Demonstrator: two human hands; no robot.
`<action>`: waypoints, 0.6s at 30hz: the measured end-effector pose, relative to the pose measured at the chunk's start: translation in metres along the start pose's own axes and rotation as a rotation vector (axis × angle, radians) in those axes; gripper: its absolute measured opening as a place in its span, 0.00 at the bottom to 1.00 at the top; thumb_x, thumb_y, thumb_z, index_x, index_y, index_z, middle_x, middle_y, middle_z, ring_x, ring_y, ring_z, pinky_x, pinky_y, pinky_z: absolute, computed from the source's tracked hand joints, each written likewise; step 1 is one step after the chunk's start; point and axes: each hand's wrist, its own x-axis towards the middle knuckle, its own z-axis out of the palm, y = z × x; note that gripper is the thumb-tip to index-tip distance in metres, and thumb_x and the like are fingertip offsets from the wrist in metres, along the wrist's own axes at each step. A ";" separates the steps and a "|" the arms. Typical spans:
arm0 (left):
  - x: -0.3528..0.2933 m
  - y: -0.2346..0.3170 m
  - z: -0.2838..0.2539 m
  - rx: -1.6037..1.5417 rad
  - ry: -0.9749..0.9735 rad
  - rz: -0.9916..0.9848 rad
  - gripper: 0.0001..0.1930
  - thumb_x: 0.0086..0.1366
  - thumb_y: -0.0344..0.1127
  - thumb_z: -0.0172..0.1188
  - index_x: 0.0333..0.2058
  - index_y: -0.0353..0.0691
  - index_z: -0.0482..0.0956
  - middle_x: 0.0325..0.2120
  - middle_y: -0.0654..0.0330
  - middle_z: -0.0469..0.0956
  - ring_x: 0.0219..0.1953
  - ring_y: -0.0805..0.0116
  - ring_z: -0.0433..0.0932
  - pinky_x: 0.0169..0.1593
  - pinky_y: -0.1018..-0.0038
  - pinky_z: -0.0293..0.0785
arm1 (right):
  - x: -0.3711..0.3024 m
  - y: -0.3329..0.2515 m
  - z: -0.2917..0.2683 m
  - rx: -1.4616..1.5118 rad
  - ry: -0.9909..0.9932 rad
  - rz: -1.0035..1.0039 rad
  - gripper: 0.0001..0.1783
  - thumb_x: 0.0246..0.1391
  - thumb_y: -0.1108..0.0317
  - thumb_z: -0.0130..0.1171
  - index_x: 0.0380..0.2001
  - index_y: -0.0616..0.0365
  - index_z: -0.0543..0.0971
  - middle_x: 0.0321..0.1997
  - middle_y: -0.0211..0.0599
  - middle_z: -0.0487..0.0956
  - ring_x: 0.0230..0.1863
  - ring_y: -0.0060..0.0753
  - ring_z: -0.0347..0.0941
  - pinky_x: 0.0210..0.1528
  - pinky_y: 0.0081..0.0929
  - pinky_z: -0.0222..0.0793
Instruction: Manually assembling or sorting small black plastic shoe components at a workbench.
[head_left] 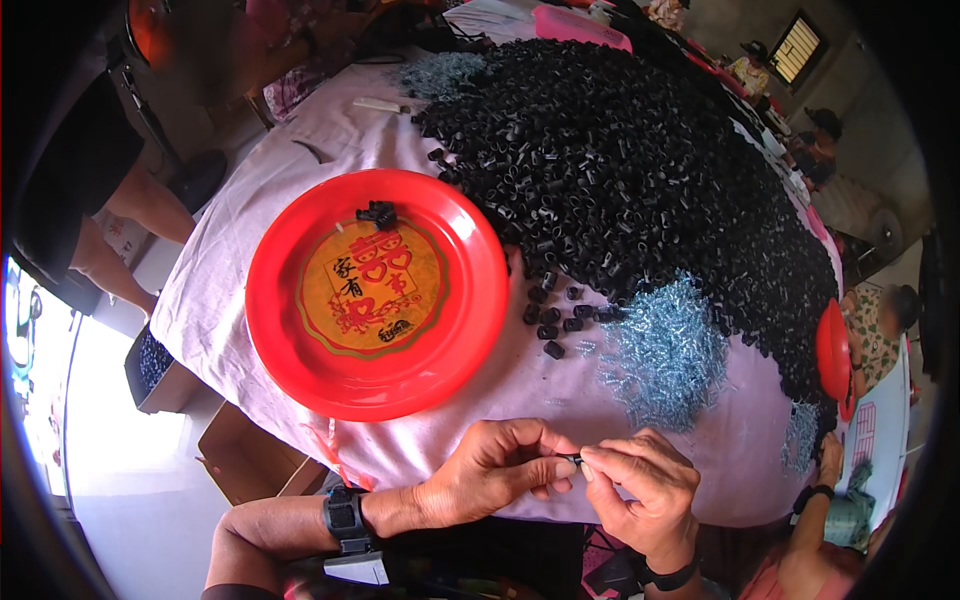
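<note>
My left hand (500, 465) and my right hand (645, 488) meet over the front edge of the table. Between the left thumb and forefinger is a small black plastic piece (573, 459), mostly hidden by the fingertips. The right thumb and fingertips pinch at its other end; whatever they grip is too small to make out. Just beyond the hands lie several loose black plastic cylinders (554, 349) and a pile of silvery screws (668, 350). At the left, a red plate (470, 350) with a patterned yellow centre carries a small cluster of black pieces (378, 214).
A large heap of black plastic pieces (620, 150) covers the far table, with more screws (445, 75) behind. Cardboard boxes (245, 450) stand below the left edge. Another person's hand (831, 460) is at the right, near a second red plate (832, 350).
</note>
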 end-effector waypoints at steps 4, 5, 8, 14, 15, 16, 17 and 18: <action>-0.004 -0.004 0.005 0.223 0.077 0.152 0.11 0.73 0.29 0.64 0.50 0.31 0.82 0.34 0.65 0.83 0.35 0.81 0.80 0.40 0.80 0.80 | -0.002 -0.001 -0.002 0.055 -0.045 0.093 0.15 0.43 0.83 0.72 0.37 0.62 0.86 0.32 0.40 0.84 0.27 0.38 0.80 0.30 0.30 0.76; -0.003 -0.004 0.006 0.223 0.075 0.151 0.11 0.73 0.29 0.64 0.50 0.31 0.82 0.34 0.65 0.83 0.35 0.81 0.80 0.40 0.80 0.80 | -0.001 -0.001 -0.001 0.046 -0.033 0.058 0.15 0.43 0.83 0.72 0.37 0.62 0.86 0.32 0.40 0.84 0.27 0.38 0.80 0.30 0.31 0.76; -0.001 -0.004 0.007 0.189 0.086 0.138 0.11 0.72 0.30 0.65 0.49 0.31 0.82 0.33 0.65 0.83 0.34 0.83 0.79 0.39 0.80 0.79 | -0.002 0.001 0.000 0.010 -0.016 -0.009 0.15 0.43 0.83 0.71 0.37 0.63 0.85 0.32 0.40 0.84 0.27 0.38 0.80 0.30 0.31 0.76; -0.001 -0.005 0.010 0.259 0.153 0.150 0.12 0.72 0.32 0.65 0.49 0.30 0.81 0.32 0.64 0.84 0.34 0.82 0.81 0.37 0.80 0.80 | -0.001 -0.002 0.001 -0.021 -0.018 0.002 0.15 0.45 0.83 0.70 0.39 0.64 0.85 0.33 0.40 0.84 0.28 0.40 0.80 0.31 0.32 0.76; -0.001 -0.002 0.010 0.269 0.153 0.118 0.12 0.72 0.32 0.65 0.49 0.30 0.81 0.32 0.64 0.84 0.34 0.81 0.82 0.37 0.80 0.80 | 0.000 -0.002 0.002 -0.003 -0.031 0.034 0.15 0.46 0.84 0.69 0.40 0.64 0.85 0.33 0.40 0.84 0.29 0.40 0.80 0.32 0.32 0.76; -0.001 0.000 0.010 0.278 0.153 0.087 0.13 0.72 0.33 0.65 0.49 0.30 0.80 0.32 0.63 0.85 0.34 0.80 0.83 0.37 0.80 0.80 | 0.000 -0.003 0.002 -0.004 -0.031 0.034 0.15 0.46 0.84 0.69 0.40 0.64 0.85 0.33 0.40 0.84 0.29 0.40 0.80 0.32 0.32 0.76; 0.001 0.000 0.010 0.278 0.156 0.089 0.13 0.72 0.33 0.65 0.49 0.30 0.80 0.32 0.63 0.85 0.34 0.80 0.83 0.37 0.80 0.80 | 0.000 -0.003 0.003 -0.009 -0.020 0.029 0.16 0.46 0.83 0.69 0.42 0.65 0.84 0.34 0.41 0.84 0.30 0.41 0.80 0.34 0.33 0.76; 0.003 -0.001 0.010 0.162 0.143 0.068 0.13 0.73 0.34 0.64 0.49 0.31 0.80 0.33 0.63 0.85 0.35 0.80 0.83 0.38 0.81 0.80 | 0.000 -0.003 0.003 -0.013 -0.009 0.023 0.18 0.46 0.83 0.68 0.43 0.65 0.84 0.35 0.41 0.84 0.31 0.42 0.80 0.35 0.34 0.76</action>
